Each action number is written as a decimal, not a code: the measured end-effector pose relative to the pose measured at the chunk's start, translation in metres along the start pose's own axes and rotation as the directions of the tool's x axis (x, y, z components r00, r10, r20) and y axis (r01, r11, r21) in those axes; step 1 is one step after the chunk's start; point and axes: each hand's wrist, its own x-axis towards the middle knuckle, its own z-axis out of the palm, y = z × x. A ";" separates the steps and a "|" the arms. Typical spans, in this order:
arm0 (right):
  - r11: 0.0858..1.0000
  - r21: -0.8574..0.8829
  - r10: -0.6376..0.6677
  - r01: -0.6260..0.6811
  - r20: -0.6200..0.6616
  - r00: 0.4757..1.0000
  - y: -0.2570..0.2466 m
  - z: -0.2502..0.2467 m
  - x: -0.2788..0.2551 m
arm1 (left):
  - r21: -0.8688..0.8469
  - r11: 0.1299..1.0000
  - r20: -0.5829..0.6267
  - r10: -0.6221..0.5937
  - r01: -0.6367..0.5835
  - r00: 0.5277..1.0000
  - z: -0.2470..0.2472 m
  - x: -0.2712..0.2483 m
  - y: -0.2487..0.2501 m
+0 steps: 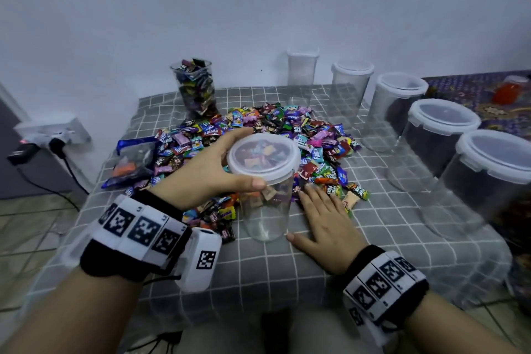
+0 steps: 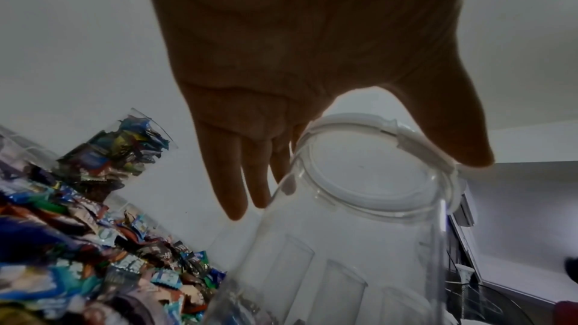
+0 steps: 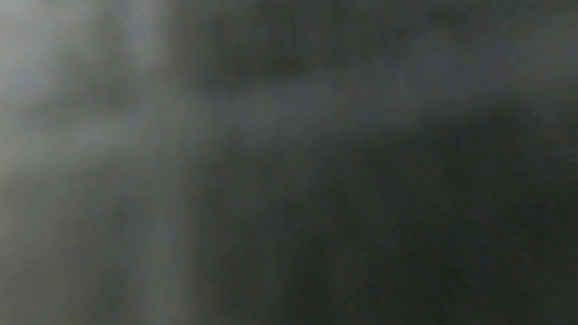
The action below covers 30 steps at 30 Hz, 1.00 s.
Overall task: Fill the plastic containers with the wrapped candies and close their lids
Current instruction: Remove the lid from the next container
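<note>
A clear plastic container (image 1: 265, 210) stands upright on the grey checked cloth (image 1: 258, 267), its white lid (image 1: 263, 156) on top. My left hand (image 1: 230, 156) grips the lid's rim, thumb at the near side and fingers round the far side. The left wrist view shows the lid (image 2: 369, 177) from below and the container looks empty. My right hand (image 1: 310, 213) lies flat on the cloth just right of the container, fingertips at the edge of the wrapped candy pile (image 1: 287, 123). The right wrist view is dark and blurred.
An open container full of candies (image 1: 196, 89) stands at the back left. Several empty lidded containers (image 1: 436, 135) line the right side. A torn blue bag (image 1: 132, 161) lies left of the pile. A power strip (image 1: 54, 132) sits off the cloth's left edge.
</note>
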 end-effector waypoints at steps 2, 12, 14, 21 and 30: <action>0.998 0.064 -0.017 0.020 -0.050 0.999 0.001 -0.003 0.000 | 0.023 1.000 0.014 -0.010 0.010 1.000 -0.001 0.000 -0.001; 0.829 0.533 0.137 0.168 -0.485 0.864 -0.006 -0.060 0.004 | -0.048 0.993 -0.200 -0.111 0.104 0.973 -0.003 0.002 0.000; 0.734 0.653 0.184 0.187 -0.456 0.870 -0.015 -0.073 0.013 | -0.063 0.992 -0.261 -0.122 0.109 0.958 -0.002 0.009 0.002; 0.523 0.845 0.224 0.114 -0.265 0.938 -0.038 -0.094 0.040 | -0.240 0.953 -0.256 -0.247 0.186 0.934 -0.002 0.032 -0.009; 0.279 0.960 0.184 -0.015 -0.038 0.982 -0.030 -0.105 0.041 | -0.404 0.875 -0.049 -0.312 0.267 0.949 -0.004 0.041 -0.029</action>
